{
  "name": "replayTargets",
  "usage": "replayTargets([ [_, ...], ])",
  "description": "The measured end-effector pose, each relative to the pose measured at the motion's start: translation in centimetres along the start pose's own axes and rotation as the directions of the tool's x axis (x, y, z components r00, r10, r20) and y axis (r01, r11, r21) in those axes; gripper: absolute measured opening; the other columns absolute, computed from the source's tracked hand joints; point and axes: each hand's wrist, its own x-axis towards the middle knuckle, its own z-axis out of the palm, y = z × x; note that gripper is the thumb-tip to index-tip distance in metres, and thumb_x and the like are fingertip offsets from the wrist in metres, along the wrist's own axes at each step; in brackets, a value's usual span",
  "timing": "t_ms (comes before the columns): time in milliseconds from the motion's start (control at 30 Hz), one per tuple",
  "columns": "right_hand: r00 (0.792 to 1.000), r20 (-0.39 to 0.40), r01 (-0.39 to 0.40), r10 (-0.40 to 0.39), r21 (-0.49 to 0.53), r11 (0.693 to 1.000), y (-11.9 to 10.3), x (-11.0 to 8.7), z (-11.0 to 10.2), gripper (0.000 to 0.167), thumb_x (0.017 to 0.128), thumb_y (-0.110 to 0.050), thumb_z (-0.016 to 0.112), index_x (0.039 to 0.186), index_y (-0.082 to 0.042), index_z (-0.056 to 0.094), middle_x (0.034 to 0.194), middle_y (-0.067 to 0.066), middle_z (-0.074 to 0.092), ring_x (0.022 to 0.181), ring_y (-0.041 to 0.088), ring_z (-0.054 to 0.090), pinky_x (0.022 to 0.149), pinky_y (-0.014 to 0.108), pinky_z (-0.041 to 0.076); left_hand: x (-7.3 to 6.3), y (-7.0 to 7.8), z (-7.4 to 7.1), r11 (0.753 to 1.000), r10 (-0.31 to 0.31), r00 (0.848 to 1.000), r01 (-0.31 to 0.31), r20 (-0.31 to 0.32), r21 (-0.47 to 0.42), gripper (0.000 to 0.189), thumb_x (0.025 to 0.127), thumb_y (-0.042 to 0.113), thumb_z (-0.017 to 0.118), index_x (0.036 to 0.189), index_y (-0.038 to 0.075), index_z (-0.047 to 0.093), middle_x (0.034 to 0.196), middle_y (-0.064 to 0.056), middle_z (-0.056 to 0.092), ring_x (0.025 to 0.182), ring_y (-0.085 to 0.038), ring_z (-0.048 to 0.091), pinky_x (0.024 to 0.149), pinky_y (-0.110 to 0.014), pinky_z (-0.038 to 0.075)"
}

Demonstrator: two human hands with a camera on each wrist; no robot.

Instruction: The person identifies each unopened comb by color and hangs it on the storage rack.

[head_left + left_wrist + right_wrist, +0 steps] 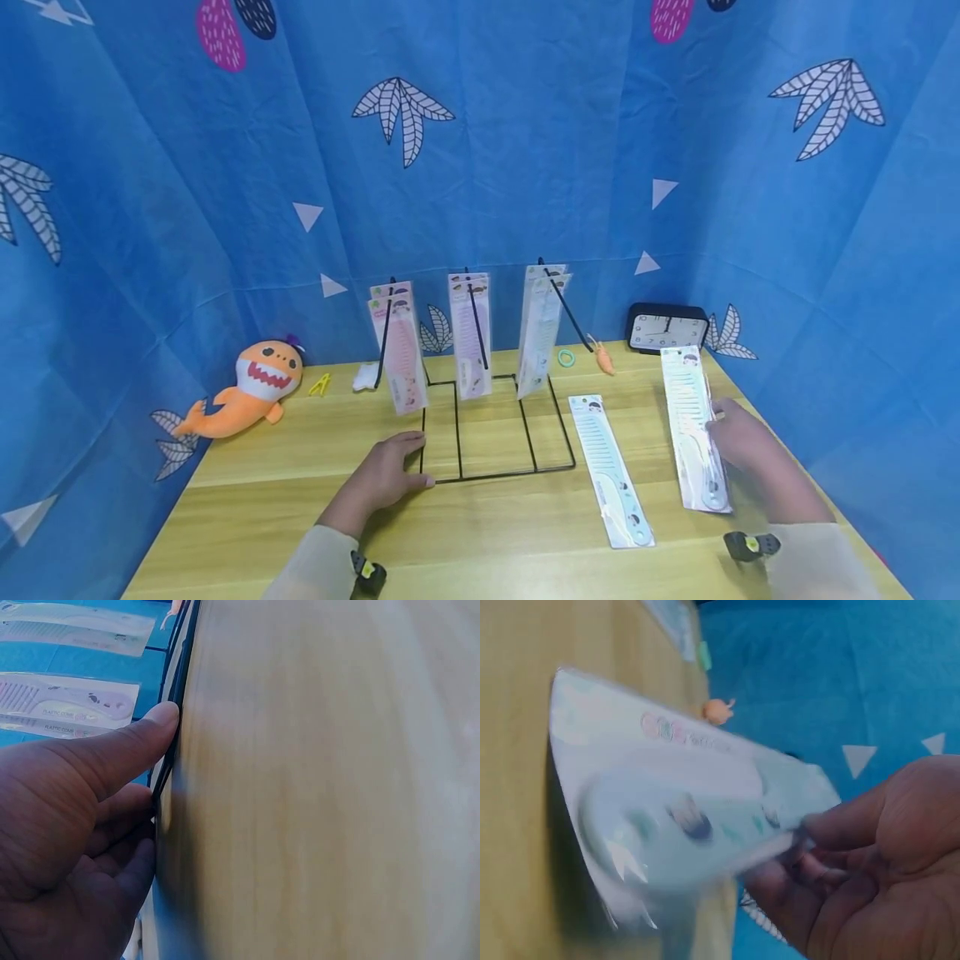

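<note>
My right hand (738, 433) pinches a light-green packaged comb (692, 433) by its right edge, thumb on its front. In the right wrist view, that clear pack (675, 810) tilts over the wood, slightly blurred. Left of it, a second light-green packaged comb (611, 471) lies on the table. My left hand (382, 475) rests at the front left corner of a black wire rack (495, 477). In the left wrist view, its thumb (142, 731) touches a bar, the fingers bent beneath. Pink (405, 354), purple (472, 342) and pale-green packaged combs (538, 342) hang on the rack's hooks.
An orange shark plush (251, 387) sits at the back left, near a yellow clip (319, 384) and a white item (366, 377). A black clock (666, 327), an orange trinket (602, 357) and a teal ring (566, 357) stand at the back right. Blue curtain (495, 183) encloses the table.
</note>
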Motion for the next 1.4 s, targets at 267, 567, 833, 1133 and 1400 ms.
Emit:
replayTargets([
  [267, 0.978, -0.115, 0.199, -0.172, 0.3, 0.933, -1.0, -0.6, -0.9, 0.04, 0.116, -0.007, 0.043, 0.148, 0.013, 0.032, 0.118, 0.027, 0.059, 0.095, 0.019, 0.068, 0.079, 0.035, 0.069, -0.3, -0.2, 0.2, 1.0, 0.005, 1.0, -0.005, -0.001, -0.011, 0.072, 0.093, 0.026, 0.089, 0.154, 0.002, 0.06, 0.166, -0.013, 0.053, 0.157, -0.043, 0.044, 0.13, -0.061, 0.038],
  [567, 0.911, -0.201, 0.411, -0.359, 0.459, 0.787, -3.6, -3.1, -1.0, 0.023, 0.113, -0.003, 0.054, 0.134, 0.004, 0.048, 0.114, -0.003, 0.066, 0.1, 0.0, 0.072, 0.086, 0.029, 0.069, 0.1, -0.2, 0.3, 1.0, 0.026, 1.0, -0.026, 0.009, 0.003, 0.073, 0.094, 0.029, 0.089, 0.155, 0.003, 0.059, 0.167, -0.013, 0.052, 0.157, -0.042, 0.044, 0.131, -0.059, 0.038],
  [833, 0.792, -0.214, 0.589, -0.571, 0.511, 0.625, -6.7, -4.5, 0.5, 0.016, 0.105, 0.011, 0.061, 0.12, 0.006, 0.059, 0.115, -0.01, 0.072, 0.104, 0.001, 0.075, 0.081, 0.028, 0.069, 0.6, -0.4, -0.1, 0.999, 0.034, 0.999, -0.034, 0.012, 0.022, 0.073, 0.094, 0.027, 0.089, 0.155, 0.0, 0.058, 0.167, -0.015, 0.052, 0.156, -0.04, 0.046, 0.131, -0.055, 0.039],
  [1133, 0.76, -0.117, 0.624, -0.64, 0.406, 0.667, -9.8, -5.4, 2.7, 0.015, 0.105, 0.005, 0.066, 0.119, 0.006, 0.06, 0.117, -0.012, 0.07, 0.104, 0.004, 0.076, 0.084, 0.027, 0.069, 0.9, -0.3, -0.8, 1.0, 0.01, 1.0, -0.011, 0.019, 0.027, 0.074, 0.095, 0.029, 0.087, 0.157, 0.002, 0.057, 0.168, -0.014, 0.05, 0.158, -0.039, 0.044, 0.133, -0.055, 0.037],
  [1400, 0.788, -0.048, 0.568, -0.614, 0.44, 0.695, -10.7, -5.2, 4.3, 0.019, 0.106, 0.002, 0.066, 0.124, 0.006, 0.061, 0.112, 0.0, 0.071, 0.103, 0.008, 0.077, 0.086, 0.03, 0.069, 0.8, -0.6, -0.5, 1.0, 0.012, 1.0, -0.012, 0.026, 0.0, 0.074, 0.096, 0.029, 0.087, 0.157, 0.002, 0.057, 0.168, -0.014, 0.05, 0.158, -0.038, 0.044, 0.133, -0.053, 0.037],
])
